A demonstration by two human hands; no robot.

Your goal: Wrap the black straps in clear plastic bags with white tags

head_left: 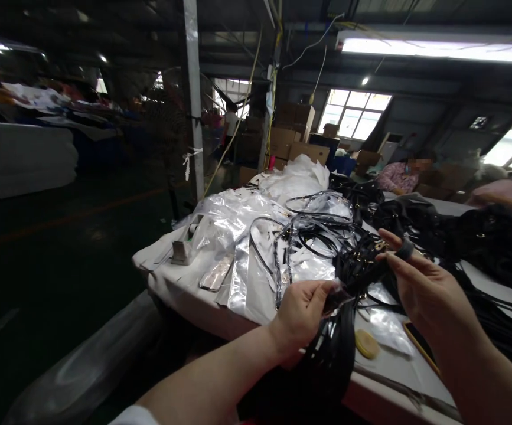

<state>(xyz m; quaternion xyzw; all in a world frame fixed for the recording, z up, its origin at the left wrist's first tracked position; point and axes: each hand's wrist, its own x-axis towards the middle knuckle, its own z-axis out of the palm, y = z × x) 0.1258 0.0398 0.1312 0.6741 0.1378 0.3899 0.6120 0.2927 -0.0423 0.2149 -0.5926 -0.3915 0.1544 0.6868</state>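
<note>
My left hand (302,310) is closed, its thumb pressed over a dark piece with a shiny, clear plastic-like surface. From there a black strap (366,278) stretches up to my right hand (433,292), where thumb and fingertips pinch its other end. One finger of the right hand wears a dark wrap (405,249). Below the left hand, a bundle of black straps (344,342) hangs over the table's front edge. Behind both hands lies a pile of black straps with gold-coloured metal fittings (357,254).
The white-covered table (180,295) carries clear plastic bags (224,218), a tape dispenser (182,251), a phone-like flat object (217,273), a yellow roll (366,344) and a yellow-edged dark phone (421,348). Black bags (490,236) pile up at right. Two people sit across; a metal post (193,100) stands beyond.
</note>
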